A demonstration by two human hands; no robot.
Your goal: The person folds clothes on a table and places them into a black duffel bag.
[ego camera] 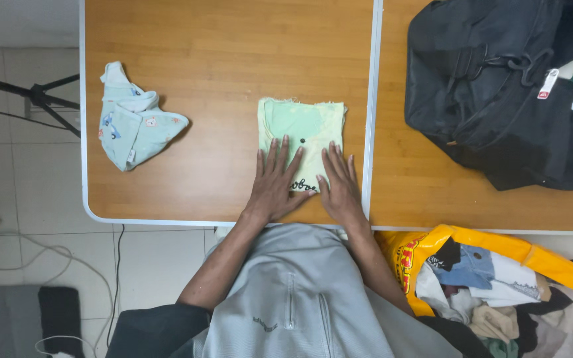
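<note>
The left hand (274, 180) lies flat with its fingers spread, palm down on the near half of a folded pale green garment (302, 134). Just beside it, the right hand (339, 182) is also spread flat, pressing on the same garment's right portion, fingertips pointing away from the body; neither hand pinches or grips anything. The garment sits near the front edge of the wooden desk (220, 53), close to the seam where two desk panels meet.

Going from the left: a black tripod leg (34, 96) stands on the tiled floor beside the desk, with white cables (28, 255) looping across the tiles. On the desk's left part lies a crumpled light blue patterned garment (134, 122), well apart from the hands. At centre is the green garment under both hands. To the right, on the second desk panel, rests an open black duffel bag (499, 99) with some clothes showing inside. Below it, off the desk's near edge, a yellow bag (525, 248) holds a heap of mixed clothes (479, 292).
</note>
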